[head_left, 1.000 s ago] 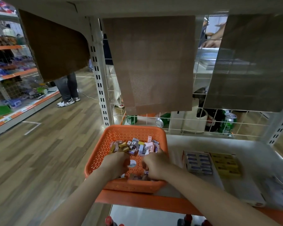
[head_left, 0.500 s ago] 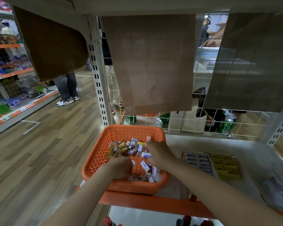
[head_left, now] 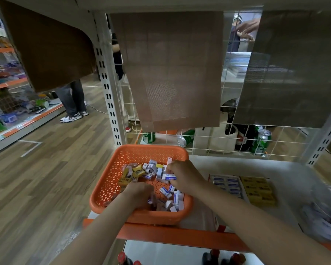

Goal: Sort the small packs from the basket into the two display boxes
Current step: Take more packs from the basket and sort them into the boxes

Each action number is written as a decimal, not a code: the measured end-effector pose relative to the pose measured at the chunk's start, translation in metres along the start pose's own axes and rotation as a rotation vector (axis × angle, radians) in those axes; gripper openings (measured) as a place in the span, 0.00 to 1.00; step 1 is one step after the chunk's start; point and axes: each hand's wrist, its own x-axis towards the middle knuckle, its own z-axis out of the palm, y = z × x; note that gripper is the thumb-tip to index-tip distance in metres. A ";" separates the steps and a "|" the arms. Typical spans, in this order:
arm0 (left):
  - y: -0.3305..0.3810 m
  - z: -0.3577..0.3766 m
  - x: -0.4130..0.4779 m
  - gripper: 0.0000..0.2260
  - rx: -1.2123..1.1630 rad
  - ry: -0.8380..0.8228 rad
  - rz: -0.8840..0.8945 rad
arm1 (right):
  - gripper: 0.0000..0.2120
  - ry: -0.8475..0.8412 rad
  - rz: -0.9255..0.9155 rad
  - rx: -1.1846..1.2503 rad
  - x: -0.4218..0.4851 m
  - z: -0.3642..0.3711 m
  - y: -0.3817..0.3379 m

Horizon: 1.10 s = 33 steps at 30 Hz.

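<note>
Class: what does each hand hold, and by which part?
The right hand pinches a white-and-blue pack by one end; the left hand curls among packs, hold unclear.

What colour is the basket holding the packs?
The basket is orange, perforated with small holes; clearest in the head view.

Soft, even indoor light falls from above with no hard shadows. The space beneath the upper shelf (head_left: 161,2) is dimmer, and the hanging mats (head_left: 170,69) read as dark, flat panels. Behind the wire grid (head_left: 218,149) the top right is bright and slightly washed out. The centre is sharpest: print on a white pack (head_left: 170,177) in the basket (head_left: 107,180) is legible. The left hand (head_left: 139,194) and the display boxes (head_left: 243,190) are smeared by motion blur, the plastic bag (head_left: 321,217) at the right edge more so. Wide-angle distortion bends the shelf upright (head_left: 109,83) and the floor (head_left: 46,178) planks
</note>
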 end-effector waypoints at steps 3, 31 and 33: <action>-0.001 0.001 0.000 0.12 -0.018 0.013 -0.007 | 0.16 0.010 -0.021 -0.044 -0.001 -0.001 0.000; 0.032 -0.073 -0.030 0.12 -0.055 0.603 0.078 | 0.10 0.165 0.003 -0.029 -0.053 -0.067 0.030; 0.043 -0.076 -0.028 0.10 -0.078 0.616 0.102 | 0.11 0.163 0.030 -0.051 -0.062 -0.074 0.039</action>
